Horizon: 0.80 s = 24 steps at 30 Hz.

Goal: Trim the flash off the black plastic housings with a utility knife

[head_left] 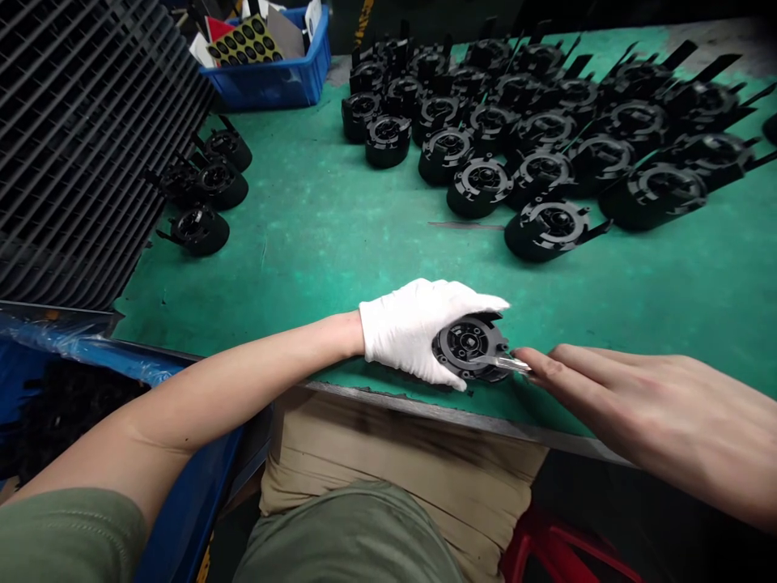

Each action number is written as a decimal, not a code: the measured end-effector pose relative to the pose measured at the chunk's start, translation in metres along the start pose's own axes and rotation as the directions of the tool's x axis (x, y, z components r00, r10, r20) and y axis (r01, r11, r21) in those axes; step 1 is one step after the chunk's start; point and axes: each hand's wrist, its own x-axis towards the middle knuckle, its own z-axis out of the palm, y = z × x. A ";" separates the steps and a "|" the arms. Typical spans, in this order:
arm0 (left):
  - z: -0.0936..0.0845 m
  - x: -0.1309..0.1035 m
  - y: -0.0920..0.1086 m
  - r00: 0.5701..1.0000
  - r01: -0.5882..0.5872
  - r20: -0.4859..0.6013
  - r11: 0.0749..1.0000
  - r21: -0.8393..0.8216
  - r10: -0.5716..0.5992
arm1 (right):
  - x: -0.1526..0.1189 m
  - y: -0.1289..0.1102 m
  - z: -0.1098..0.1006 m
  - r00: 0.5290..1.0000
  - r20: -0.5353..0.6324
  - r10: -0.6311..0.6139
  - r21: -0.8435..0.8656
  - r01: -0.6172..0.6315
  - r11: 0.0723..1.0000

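Note:
A round black part point(469, 342) lies near the front edge of the green table. My left hand point(425, 328), in a white glove, is wrapped round its left side, thumb and fingers on opposite rims. From the right comes my bare right hand point(598, 385), its fingers closed on a small shiny metal tool point(513, 363). The tool's tip reaches over the right side of the part. What kind of tool it is cannot be made out clearly.
Rows of similar black parts point(479, 186) stand at the back right, several more point(203, 229) at the left beside a dark slatted rack point(91, 146). A blue bin point(273, 85) sits at the back; another blue container point(194, 502) is low left. A red stool point(552, 551) shows below.

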 end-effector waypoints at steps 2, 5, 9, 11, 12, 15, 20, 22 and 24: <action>0.000 0.000 0.001 1.000 0.006 0.001 1.000 -0.001 -0.006 | 0.002 0.002 -0.002 1.000 0.003 -0.029 -0.010 0.029 1.000; -0.002 0.001 0.002 1.000 0.010 0.022 1.000 -0.003 -0.010 | 0.011 0.004 -0.008 0.997 -0.004 -0.083 -0.023 0.082 0.996; -0.002 0.002 0.001 1.000 -0.001 0.023 1.000 -0.005 0.001 | 0.026 0.006 -0.018 0.990 -0.057 -0.133 -0.007 0.133 0.991; 0.000 0.002 -0.001 1.000 -0.016 -0.004 1.000 -0.011 0.016 | 0.026 0.004 -0.019 0.994 -0.097 -0.058 0.022 0.060 0.998; 0.002 0.002 -0.001 1.000 -0.018 -0.024 1.000 -0.009 0.018 | 0.023 0.002 -0.019 0.992 -0.122 0.015 0.036 -0.011 0.999; 0.008 -0.004 0.004 0.995 -0.004 -0.097 0.999 0.032 0.007 | 0.004 -0.016 -0.011 0.952 -0.138 0.274 0.085 -0.264 0.961; 0.014 -0.024 0.025 0.981 0.063 -0.192 0.987 0.145 -0.035 | -0.027 -0.078 0.015 0.865 -0.208 0.457 0.197 -0.420 0.886; 0.016 -0.030 0.031 0.978 0.066 -0.207 0.985 0.160 -0.032 | -0.030 -0.106 0.022 0.836 -0.194 0.513 0.249 -0.464 0.850; 0.021 -0.033 0.033 0.973 0.103 -0.224 0.980 0.171 -0.063 | -0.026 -0.130 0.024 0.817 -0.208 0.538 0.281 -0.478 0.833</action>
